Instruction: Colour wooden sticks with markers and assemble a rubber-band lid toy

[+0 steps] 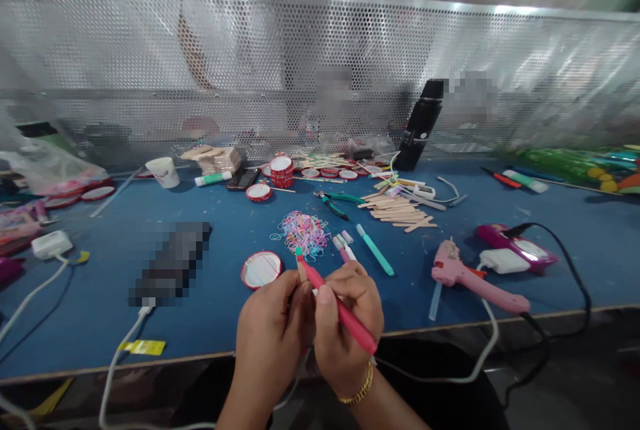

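My right hand (pixel 347 317) is closed round a red marker (pixel 356 325), whose tip points up and left. Beside it, my left hand (pixel 274 327) pinches a small wooden stick (pixel 301 271) with a green end (pixel 299 253); the marker's tip is close to the stick. Just beyond my hands lie a pile of coloured rubber bands (pixel 304 233), a round red-rimmed disc (pixel 261 270) and a teal marker (pixel 376 251). A few more pens (pixel 344 248) lie between the bands and the teal marker.
Wooden sticks (pixel 400 210) and green-handled pliers (pixel 333 206) lie farther back. A pink glue gun (pixel 475 282) with its cable is at the right, a dark phone (pixel 175 262) on a cable at the left. A black bottle (pixel 420 127) stands by the perforated metal screen (pixel 300 37).
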Tool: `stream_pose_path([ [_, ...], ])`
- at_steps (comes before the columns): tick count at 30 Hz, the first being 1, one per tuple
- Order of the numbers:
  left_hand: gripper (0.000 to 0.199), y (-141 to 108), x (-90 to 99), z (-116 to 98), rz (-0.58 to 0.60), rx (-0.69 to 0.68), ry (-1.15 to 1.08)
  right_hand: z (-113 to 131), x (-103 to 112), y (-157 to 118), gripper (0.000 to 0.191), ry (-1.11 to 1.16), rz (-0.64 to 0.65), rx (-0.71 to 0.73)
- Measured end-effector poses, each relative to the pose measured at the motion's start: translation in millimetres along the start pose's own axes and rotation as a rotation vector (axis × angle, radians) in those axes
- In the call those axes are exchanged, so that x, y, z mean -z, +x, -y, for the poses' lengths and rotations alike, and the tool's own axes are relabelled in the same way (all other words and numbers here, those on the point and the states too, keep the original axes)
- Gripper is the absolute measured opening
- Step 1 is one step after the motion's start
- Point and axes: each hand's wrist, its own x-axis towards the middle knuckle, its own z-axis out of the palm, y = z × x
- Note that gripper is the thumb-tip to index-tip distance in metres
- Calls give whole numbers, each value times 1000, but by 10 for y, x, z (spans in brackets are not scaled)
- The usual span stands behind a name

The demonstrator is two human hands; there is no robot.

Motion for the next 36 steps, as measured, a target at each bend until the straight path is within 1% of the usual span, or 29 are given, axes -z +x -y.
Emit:
stream_pose_path([
  [4,31,-3,4,-1,-13,-6,13,-10,-9,-8,9,35,-37,-19],
  [8,29,-8,6,-8,-8,-14,0,-11,-5,-4,9,35,18,3],
  [12,30,-8,4,-10,-24,-26,23,-8,-3,2,9,16,-45,-5],
  [14,31,-5,6,-14,-37,-30,31,-5,-2,4,9,18,-56,-2],
  [19,29,-6,12,-21,-30,-27,14,-1,-1,0,9,6,17,11],
  [24,31,-16,8,-11,-19,-18,4,-4,-10,0,10,51,-50,-10],
  [28,31,-11,12,-21,-12,-12,0,1,-5,-3,9,39,9,8],
  [30,31,-7,14,-25,-10,-12,6,1,-3,-8,9,20,18,-2],
  [36,31,-11,9,-10,-17,-8,4,-3,-5,-8,9,35,-39,-14],
])
